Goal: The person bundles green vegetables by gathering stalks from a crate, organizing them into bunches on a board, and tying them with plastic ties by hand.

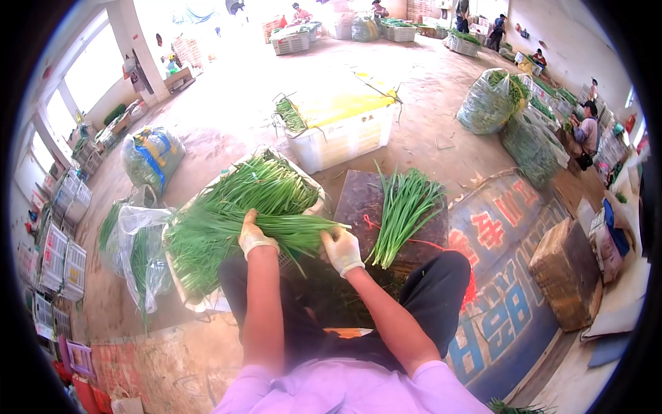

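My left hand point(256, 234), in a pale glove, is closed round a bunch of long green stalks point(293, 229) above the filled basket. My right hand point(340, 250), gloved too, pinches the pale ends of the same bunch. The white basket point(181, 286) under and beside my left hand is heaped with loose green stalks point(265, 181). To the right of my right hand, a separate green bundle point(407, 214) lies on a dark wooden block point(357, 195), with a red string point(431, 243) by it.
A white crate point(345, 143) with a yellow cover stands ahead. Plastic bags of greens point(153, 157) lie left, others point(488, 103) at the right. A wooden block point(567, 272) stands right. A person point(586, 131) sits far right; more people and crates are at the back.
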`<move>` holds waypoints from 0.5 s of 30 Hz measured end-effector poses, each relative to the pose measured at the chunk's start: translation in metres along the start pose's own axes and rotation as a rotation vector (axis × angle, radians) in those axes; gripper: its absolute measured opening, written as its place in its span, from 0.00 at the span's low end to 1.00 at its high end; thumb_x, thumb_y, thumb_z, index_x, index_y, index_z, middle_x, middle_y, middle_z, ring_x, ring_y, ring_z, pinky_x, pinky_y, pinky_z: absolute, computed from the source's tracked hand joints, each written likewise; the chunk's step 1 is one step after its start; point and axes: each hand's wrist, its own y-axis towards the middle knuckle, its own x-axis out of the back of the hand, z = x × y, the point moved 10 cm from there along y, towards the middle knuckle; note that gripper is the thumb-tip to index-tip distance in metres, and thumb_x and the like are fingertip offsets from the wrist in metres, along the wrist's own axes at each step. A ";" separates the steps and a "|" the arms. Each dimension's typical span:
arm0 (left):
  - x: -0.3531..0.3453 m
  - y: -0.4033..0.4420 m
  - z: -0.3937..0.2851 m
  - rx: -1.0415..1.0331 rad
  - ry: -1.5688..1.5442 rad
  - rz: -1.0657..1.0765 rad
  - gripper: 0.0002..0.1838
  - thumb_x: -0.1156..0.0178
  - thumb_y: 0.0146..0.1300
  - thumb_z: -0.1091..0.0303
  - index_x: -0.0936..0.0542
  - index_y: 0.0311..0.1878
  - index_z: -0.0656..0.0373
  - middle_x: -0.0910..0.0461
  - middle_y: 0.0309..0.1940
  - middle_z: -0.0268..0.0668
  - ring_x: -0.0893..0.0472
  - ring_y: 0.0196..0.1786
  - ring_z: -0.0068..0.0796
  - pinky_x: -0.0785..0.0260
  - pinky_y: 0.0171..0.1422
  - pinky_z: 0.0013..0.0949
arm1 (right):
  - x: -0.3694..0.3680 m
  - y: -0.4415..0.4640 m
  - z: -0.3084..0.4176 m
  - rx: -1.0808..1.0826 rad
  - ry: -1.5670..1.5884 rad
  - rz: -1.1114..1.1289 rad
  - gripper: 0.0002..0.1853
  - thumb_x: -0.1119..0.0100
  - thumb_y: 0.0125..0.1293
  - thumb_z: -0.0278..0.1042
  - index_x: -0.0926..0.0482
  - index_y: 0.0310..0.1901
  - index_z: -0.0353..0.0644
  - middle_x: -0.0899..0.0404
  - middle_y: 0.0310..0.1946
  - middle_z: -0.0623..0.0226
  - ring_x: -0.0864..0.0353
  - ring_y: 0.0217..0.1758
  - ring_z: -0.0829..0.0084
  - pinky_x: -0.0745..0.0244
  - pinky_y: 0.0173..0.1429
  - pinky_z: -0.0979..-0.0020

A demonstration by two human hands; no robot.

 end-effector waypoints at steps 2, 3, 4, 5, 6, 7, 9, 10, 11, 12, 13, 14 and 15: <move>0.008 0.019 0.009 -0.006 0.043 0.013 0.30 0.28 0.55 0.72 0.26 0.61 0.64 0.20 0.53 0.44 0.18 0.48 0.44 0.23 0.56 0.53 | 0.001 0.001 0.004 0.112 -0.082 0.007 0.15 0.37 0.70 0.42 0.18 0.39 0.34 0.16 0.24 0.63 0.17 0.21 0.75 0.24 0.27 0.72; 0.010 0.021 0.013 -0.006 0.043 0.014 0.30 0.28 0.55 0.72 0.26 0.61 0.64 0.20 0.53 0.44 0.18 0.48 0.44 0.23 0.56 0.53 | 0.004 -0.002 0.015 0.192 -0.106 0.000 0.14 0.37 0.70 0.41 0.17 0.39 0.35 0.17 0.24 0.64 0.18 0.21 0.76 0.25 0.27 0.73; 0.010 0.023 0.013 -0.034 0.081 0.026 0.21 0.30 0.59 0.67 0.23 0.53 0.62 0.18 0.50 0.44 0.18 0.46 0.46 0.23 0.54 0.55 | 0.007 -0.006 0.026 0.272 -0.131 -0.006 0.14 0.37 0.70 0.41 0.17 0.39 0.36 0.17 0.24 0.66 0.19 0.20 0.77 0.26 0.26 0.74; 0.011 0.026 0.013 -0.062 0.120 0.036 0.14 0.33 0.62 0.63 0.21 0.46 0.60 0.17 0.47 0.44 0.18 0.44 0.47 0.24 0.53 0.56 | 0.011 -0.007 0.028 0.270 -0.131 -0.006 0.14 0.37 0.70 0.41 0.17 0.39 0.36 0.17 0.24 0.66 0.19 0.20 0.77 0.26 0.26 0.74; 0.012 0.024 0.012 -0.062 0.120 0.033 0.14 0.33 0.62 0.63 0.21 0.46 0.60 0.17 0.47 0.44 0.18 0.44 0.47 0.24 0.53 0.56 | 0.020 -0.006 0.026 0.211 0.087 -0.025 0.13 0.37 0.71 0.40 0.17 0.39 0.37 0.18 0.23 0.67 0.21 0.20 0.78 0.28 0.26 0.74; 0.012 0.022 0.012 -0.062 0.106 0.045 0.14 0.33 0.62 0.63 0.20 0.46 0.60 0.17 0.46 0.44 0.18 0.43 0.46 0.24 0.52 0.56 | 0.027 -0.004 0.023 0.150 0.304 -0.041 0.12 0.38 0.71 0.39 0.17 0.39 0.37 0.19 0.22 0.69 0.23 0.19 0.79 0.29 0.25 0.75; 0.012 0.018 0.011 -0.063 0.095 0.055 0.14 0.33 0.62 0.63 0.20 0.46 0.61 0.17 0.45 0.44 0.17 0.42 0.46 0.23 0.50 0.55 | 0.034 -0.003 0.024 0.090 0.327 -0.067 0.11 0.38 0.71 0.39 0.17 0.39 0.39 0.21 0.22 0.71 0.25 0.19 0.81 0.31 0.24 0.76; 0.012 0.016 0.008 -0.092 0.117 0.026 0.15 0.33 0.62 0.63 0.20 0.47 0.62 0.17 0.44 0.44 0.17 0.41 0.46 0.23 0.49 0.54 | 0.035 -0.005 0.025 0.080 0.340 -0.073 0.11 0.38 0.71 0.38 0.17 0.38 0.39 0.21 0.21 0.71 0.25 0.19 0.81 0.30 0.24 0.76; 0.012 0.013 0.007 -0.119 0.140 -0.001 0.17 0.34 0.62 0.63 0.20 0.49 0.63 0.17 0.43 0.43 0.17 0.40 0.45 0.22 0.48 0.52 | 0.035 -0.006 0.027 0.070 0.353 -0.081 0.11 0.38 0.71 0.38 0.17 0.37 0.38 0.22 0.21 0.72 0.25 0.20 0.82 0.30 0.25 0.76; 0.008 0.004 0.006 -0.117 0.141 0.002 0.17 0.34 0.62 0.63 0.20 0.49 0.63 0.17 0.43 0.43 0.17 0.40 0.45 0.22 0.48 0.52 | 0.035 -0.006 0.025 0.072 0.353 -0.084 0.11 0.38 0.71 0.38 0.17 0.37 0.38 0.22 0.21 0.72 0.25 0.20 0.82 0.30 0.25 0.76; 0.000 -0.009 0.001 -0.146 0.134 0.034 0.20 0.32 0.59 0.69 0.22 0.54 0.66 0.17 0.45 0.43 0.17 0.41 0.43 0.22 0.49 0.48 | 0.033 -0.006 0.030 0.149 0.244 -0.077 0.10 0.38 0.70 0.37 0.17 0.37 0.38 0.20 0.21 0.69 0.23 0.20 0.78 0.28 0.26 0.73; -0.007 -0.020 -0.001 -0.175 0.128 0.065 0.26 0.31 0.56 0.75 0.24 0.59 0.69 0.18 0.46 0.43 0.17 0.42 0.41 0.21 0.51 0.44 | 0.029 -0.006 0.035 0.225 0.136 -0.070 0.10 0.37 0.69 0.37 0.17 0.36 0.38 0.19 0.22 0.66 0.21 0.21 0.74 0.26 0.28 0.70; -0.007 -0.020 0.008 -0.174 0.132 0.066 0.26 0.31 0.56 0.75 0.24 0.59 0.69 0.18 0.46 0.43 0.17 0.42 0.41 0.21 0.51 0.44 | 0.020 -0.017 0.064 0.538 -0.185 -0.104 0.09 0.37 0.66 0.36 0.17 0.36 0.38 0.17 0.24 0.58 0.16 0.24 0.64 0.23 0.33 0.64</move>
